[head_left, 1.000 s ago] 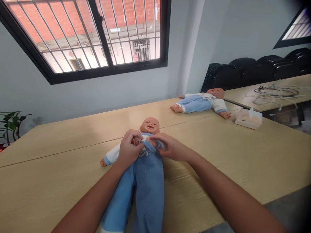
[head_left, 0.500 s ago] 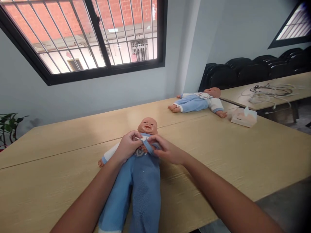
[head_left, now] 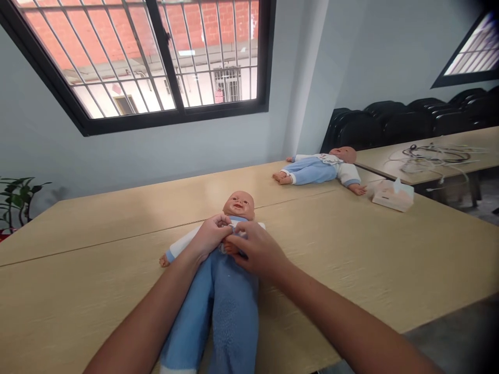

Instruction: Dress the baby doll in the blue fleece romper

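A bald baby doll (head_left: pixel 234 291) lies on its back before me, dressed in a white top with blue trim and blue trousers. My left hand (head_left: pixel 212 234) is closed at the doll's chest, its fingertips pinching the top's fabric. Close against it, my right hand (head_left: pixel 257 246) has its fingers bent and closed on the same part of the top. One small doll hand (head_left: pixel 230 248) shows on the chest beneath my fingers. The other doll hand (head_left: pixel 164 260) rests out to the left on the table. My fingers hide most of the gripped cloth.
Another doll (head_left: pixel 317 167) in similar clothes lies at the back of the wooden table (head_left: pixel 351 249). To its right stands a tissue box (head_left: pixel 393 195). Tangled cables (head_left: pixel 436 156) lie on a farther table, with black chairs (head_left: pixel 405 124) behind. A plant (head_left: pixel 17 200) is at far left.
My right hand has moved left toward my left hand and turned over the doll's chest. The blue band seen stretched between my hands is now mostly covered. The view has shifted slightly.
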Demonstrator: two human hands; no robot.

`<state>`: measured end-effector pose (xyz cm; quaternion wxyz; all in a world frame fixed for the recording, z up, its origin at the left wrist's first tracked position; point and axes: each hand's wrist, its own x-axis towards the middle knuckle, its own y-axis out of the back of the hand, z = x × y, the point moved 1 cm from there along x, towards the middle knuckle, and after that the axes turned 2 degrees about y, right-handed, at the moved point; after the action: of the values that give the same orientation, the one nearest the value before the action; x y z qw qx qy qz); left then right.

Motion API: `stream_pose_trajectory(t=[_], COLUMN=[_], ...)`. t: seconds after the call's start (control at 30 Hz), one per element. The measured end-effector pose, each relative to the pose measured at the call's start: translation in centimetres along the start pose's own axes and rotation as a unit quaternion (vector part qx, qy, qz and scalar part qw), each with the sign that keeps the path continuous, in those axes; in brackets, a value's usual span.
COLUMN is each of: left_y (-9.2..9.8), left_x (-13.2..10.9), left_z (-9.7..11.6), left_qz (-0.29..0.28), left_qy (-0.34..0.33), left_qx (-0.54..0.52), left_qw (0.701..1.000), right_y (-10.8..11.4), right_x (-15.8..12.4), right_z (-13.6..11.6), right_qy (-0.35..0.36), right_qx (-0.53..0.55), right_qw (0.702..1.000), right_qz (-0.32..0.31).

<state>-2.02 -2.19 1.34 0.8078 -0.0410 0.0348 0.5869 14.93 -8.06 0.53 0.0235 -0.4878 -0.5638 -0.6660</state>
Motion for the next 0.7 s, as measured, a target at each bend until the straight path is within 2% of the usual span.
stream_pose_trajectory(t=[0.1, 0.2, 0.33, 0.47, 0.53, 0.57, 0.67, 0.7], left_y=[-0.1, -0.1, -0.6, -1.2, -1.5, -1.6, -1.8, -1.8], left_x=[0.0, 0.2, 0.2, -0.4, -0.8, -1.0, -1.6, -1.7], left_z=[0.0, -0.2, -0.3, -0.3, -0.3, -0.3, -0.1, 0.0], left_qz=[0.004, 0.021, 0.056, 0.081, 0.067, 0.061, 0.071, 0.079], left_qy=[-0.012, -0.021, -0.055, -0.094, -0.104, -0.110, -0.140, -0.151], left_qx=[0.014, 0.052, 0.108, 0.156, 0.174, 0.188, 0.244, 0.262], left_qw=[1.000, 0.998, 0.991, 0.980, 0.977, 0.974, 0.957, 0.950], right_y=[0.6, 1.0, 0.8, 0.6, 0.9, 1.1, 1.5, 1.5], right_x=[-0.1, -0.9, -2.7, -4.1, -4.4, -4.5, -4.5, -4.4], right_z=[-1.2, -2.3, -3.5, -4.0, -4.1, -4.0, -3.3, -2.9], right_qy=[0.044, 0.070, 0.065, 0.024, -0.026, -0.068, -0.233, -0.276], right_qx=[-0.063, -0.052, -0.026, 0.024, 0.087, 0.119, 0.179, 0.189], right_qw=[0.995, 0.991, 0.991, 0.996, 0.993, 0.986, 0.941, 0.927], right_qz=[0.058, 0.098, 0.110, 0.085, 0.077, 0.092, 0.165, 0.169])
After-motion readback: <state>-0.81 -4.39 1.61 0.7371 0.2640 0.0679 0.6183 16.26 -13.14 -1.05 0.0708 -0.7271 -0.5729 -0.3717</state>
